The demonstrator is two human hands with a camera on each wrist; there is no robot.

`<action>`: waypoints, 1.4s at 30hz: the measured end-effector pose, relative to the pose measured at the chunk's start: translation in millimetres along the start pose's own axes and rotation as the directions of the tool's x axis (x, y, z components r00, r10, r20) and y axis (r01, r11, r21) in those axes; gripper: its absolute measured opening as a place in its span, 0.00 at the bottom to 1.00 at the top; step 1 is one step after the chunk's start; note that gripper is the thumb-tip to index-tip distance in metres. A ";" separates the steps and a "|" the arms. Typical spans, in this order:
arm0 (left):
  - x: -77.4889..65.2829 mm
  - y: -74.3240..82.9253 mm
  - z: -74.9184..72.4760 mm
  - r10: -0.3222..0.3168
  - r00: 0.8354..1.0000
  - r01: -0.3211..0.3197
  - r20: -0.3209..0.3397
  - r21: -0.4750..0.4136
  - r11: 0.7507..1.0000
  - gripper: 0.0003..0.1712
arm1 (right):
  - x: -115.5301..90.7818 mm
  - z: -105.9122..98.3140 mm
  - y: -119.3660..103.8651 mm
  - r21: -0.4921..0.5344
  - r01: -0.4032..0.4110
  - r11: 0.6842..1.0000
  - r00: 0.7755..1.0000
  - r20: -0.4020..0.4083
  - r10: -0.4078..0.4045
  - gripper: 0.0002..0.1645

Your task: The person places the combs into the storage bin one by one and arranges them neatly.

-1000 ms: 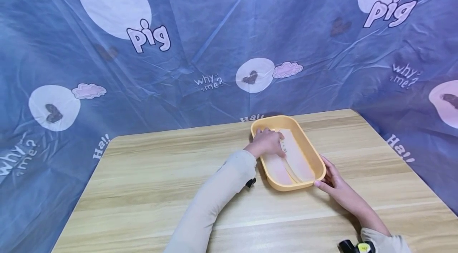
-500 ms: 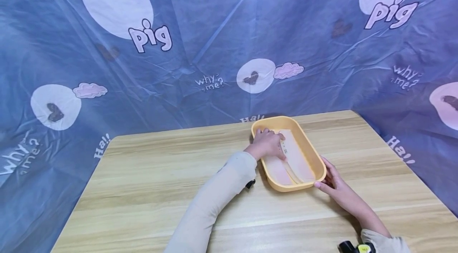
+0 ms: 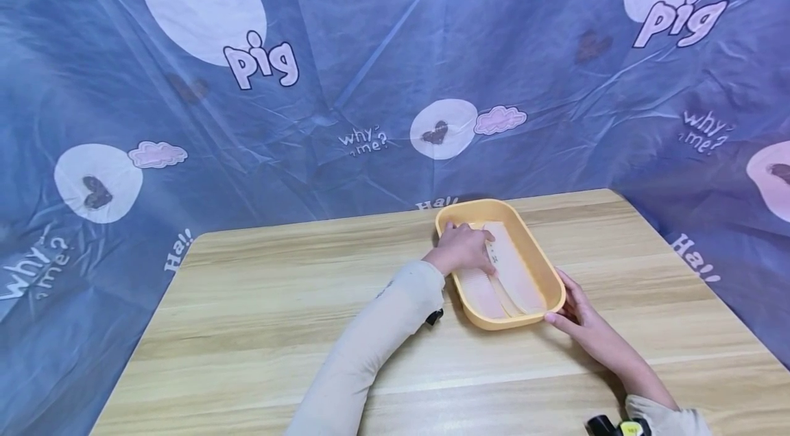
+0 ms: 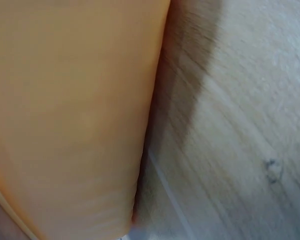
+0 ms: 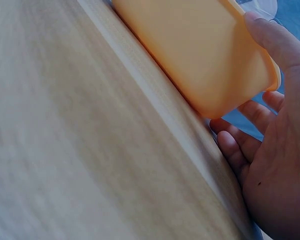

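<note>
A yellow-orange tray [image 3: 537,264] stands on the table with pale pink-and-white flat pieces [image 3: 515,268] lying in it. One piece shows fine ridges, and small dark marks lie near a curved seam between the pieces. My left hand [image 3: 463,249] reaches over the tray's left rim, its bent, spread fingers and thumb down on the pieces; I cannot tell whether they grip one. At the near right corner my right hand [image 3: 583,326] holds the tray. In the right wrist view, its thumb lies on the rim and its fingers are behind the outer wall [image 5: 200,50].
The wood-grain table [image 3: 278,299] extends left and forward of the tray. A blue printed curtain [image 3: 345,79] hangs behind the table's far edge. In the left wrist view, the tray's side wall [image 4: 70,110] fills the left half.
</note>
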State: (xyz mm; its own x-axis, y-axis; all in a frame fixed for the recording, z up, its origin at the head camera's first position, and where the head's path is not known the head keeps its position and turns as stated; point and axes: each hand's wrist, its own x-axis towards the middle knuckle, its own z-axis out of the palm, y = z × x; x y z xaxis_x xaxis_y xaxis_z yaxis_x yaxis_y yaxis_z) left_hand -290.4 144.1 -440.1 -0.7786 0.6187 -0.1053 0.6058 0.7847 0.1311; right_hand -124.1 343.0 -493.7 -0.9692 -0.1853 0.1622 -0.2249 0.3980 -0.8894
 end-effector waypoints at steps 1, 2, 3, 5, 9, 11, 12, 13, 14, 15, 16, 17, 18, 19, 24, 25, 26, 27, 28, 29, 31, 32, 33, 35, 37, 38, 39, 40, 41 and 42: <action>0.2 0.0 0.1 0.003 1.000 -0.003 0.002 -0.006 1.000 0.41 | 0.0 -0.2 -0.2 -0.002 -0.001 1.000 1.000 0.001 0.001 0.45; 0.3 0.1 0.0 0.004 1.000 -0.004 0.004 -0.009 1.000 0.41 | 0.2 -0.3 -0.1 -0.002 -0.005 1.000 1.000 -0.001 0.005 0.45; 0.3 0.1 -0.3 0.006 1.000 -0.006 0.005 -0.014 1.000 0.41 | 0.3 -0.3 -0.2 -0.004 -0.006 1.000 1.000 0.000 0.006 0.45; 0.6 0.1 -0.1 0.012 1.000 -0.011 0.007 -0.016 1.000 0.42 | 0.5 -0.2 -0.1 -0.003 -0.008 1.000 1.000 0.002 0.008 0.45; 1.3 0.1 0.6 0.020 1.000 -0.020 0.012 -0.022 1.000 0.44 | 1.0 0.3 -0.1 0.003 -0.014 1.000 1.000 0.003 0.014 0.46; 1.5 0.4 0.8 0.020 1.000 -0.020 0.014 -0.020 1.000 0.45 | 1.2 0.2 0.0 0.003 -0.017 1.000 1.000 0.004 0.017 0.46; 1.7 0.7 0.8 0.020 1.000 -0.020 0.013 -0.021 1.000 0.45 | 1.3 0.0 0.2 0.002 -0.017 1.000 1.000 0.002 0.017 0.46; 1.8 1.1 0.7 0.019 1.000 -0.019 0.013 -0.020 1.000 0.45 | 1.2 0.0 0.5 0.001 -0.017 1.000 1.000 0.001 0.017 0.46; 1.7 1.5 0.5 0.019 1.000 -0.018 0.013 -0.020 1.000 0.45 | 1.1 -0.2 1.0 -0.001 -0.015 1.000 1.000 0.000 0.015 0.46; 1.6 1.9 0.3 0.017 1.000 -0.017 0.014 -0.019 1.000 0.45 | 1.1 -0.2 1.5 -0.003 -0.013 1.000 1.000 -0.001 0.013 0.46; 1.6 2.4 0.2 0.016 1.000 -0.016 0.014 -0.018 1.000 0.45 | 1.1 -0.2 1.9 -0.005 -0.010 1.000 1.000 -0.001 0.010 0.46; 1.6 2.8 0.1 0.015 1.000 -0.015 0.016 -0.018 1.000 0.45 | 1.2 -0.1 2.3 -0.004 -0.006 1.000 1.000 -0.002 0.006 0.46; 1.5 3.0 0.1 0.013 1.000 -0.012 0.019 -0.017 1.000 0.45 | 1.3 0.0 2.7 -0.004 -0.003 1.000 1.000 -0.001 0.003 0.46; 1.5 3.3 0.2 0.010 1.000 -0.009 0.021 -0.018 1.000 0.45 | 1.4 0.1 3.0 -0.004 -0.001 1.000 1.000 -0.001 0.001 0.46; 1.9 4.5 0.1 -0.001 0.999 0.002 0.034 -0.016 1.000 0.46 | 1.6 0.0 3.9 0.000 0.002 1.000 1.000 -0.002 -0.002 0.46; 2.3 4.8 0.0 -0.003 0.999 0.004 0.036 -0.017 1.000 0.46 | 1.5 -0.1 4.0 -0.001 0.002 1.000 1.000 -0.004 -0.002 0.46; 2.5 4.9 -0.1 -0.006 0.999 0.007 0.040 -0.020 1.000 0.46 | 1.6 -0.1 4.0 0.001 0.002 1.000 1.000 -0.003 -0.002 0.46; 2.9 5.1 -0.1 -0.011 0.999 0.012 0.046 -0.022 1.000 0.45 | 1.6 0.1 4.1 0.001 0.002 1.000 1.000 -0.004 -0.002 0.46; 3.4 5.3 -0.4 -0.014 0.999 0.016 0.051 -0.026 1.000 0.45 | 1.8 -0.1 4.0 0.001 0.002 1.000 1.000 -0.003 -0.002 0.46; 3.9 5.5 -0.6 -0.019 0.998 0.020 0.057 -0.030 0.999 0.45 | 2.0 -0.2 3.9 0.000 0.002 1.000 1.000 -0.002 -0.002 0.46; 4.1 5.8 -0.9 -0.024 0.997 0.026 0.067 -0.032 0.999 0.45 | 2.1 -0.3 3.8 0.002 0.001 1.000 1.000 0.000 -0.001 0.46; 4.2 5.9 -0.9 -0.026 0.997 0.029 0.073 -0.034 0.999 0.45 | 2.1 -0.3 3.7 0.005 0.001 1.000 1.000 0.001 -0.001 0.46; 4.3 6.1 -0.8 -0.028 0.997 0.030 0.077 -0.035 0.999 0.45 | 2.0 -0.3 3.6 0.006 0.001 1.000 1.000 0.001 -0.001 0.46; 4.6 6.4 -0.3 -0.027 0.997 0.030 0.077 -0.036 0.999 0.46 | 1.8 -0.5 3.2 0.006 0.000 1.000 1.000 -0.001 0.000 0.46; 5.1 6.3 0.8 -0.027 0.997 0.029 0.069 -0.036 0.999 0.46 | 1.6 -0.5 2.8 0.003 -0.003 1.000 1.000 -0.003 0.003 0.46; 5.4 6.0 1.8 -0.025 0.998 0.027 0.062 -0.036 0.999 0.47 | 1.6 -0.3 2.7 0.001 -0.005 1.000 1.000 -0.003 0.005 0.46; 5.6 5.6 2.7 -0.023 0.998 0.024 0.054 -0.034 0.999 0.47 | 1.6 -0.1 2.6 -0.003 -0.007 1.000 1.000 -0.005 0.007 0.46; 5.9 5.2 3.7 -0.020 0.999 0.021 0.046 -0.029 0.999 0.47 | 1.6 0.0 2.6 -0.006 -0.010 1.000 1.000 -0.005 0.010 0.46; 6.1 5.0 4.5 -0.019 0.999 0.019 0.038 -0.023 1.000 0.47 | 1.6 0.3 2.6 -0.009 -0.012 1.000 1.000 -0.005 0.012 0.46; 6.3 4.5 5.4 -0.016 0.999 0.017 0.031 -0.017 1.000 0.47 | 1.6 0.5 2.7 -0.012 -0.012 1.000 1.000 -0.005 0.012 0.46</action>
State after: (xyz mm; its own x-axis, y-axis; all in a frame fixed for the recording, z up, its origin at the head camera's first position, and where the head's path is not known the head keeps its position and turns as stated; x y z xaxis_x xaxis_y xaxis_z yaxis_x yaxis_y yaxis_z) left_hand -291.6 151.8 -445.4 -0.7829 0.6067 -0.1379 0.5899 0.7942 0.1456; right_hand -126.2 343.3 -496.0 -0.9723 -0.1758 0.1539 -0.2145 0.4105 -0.8863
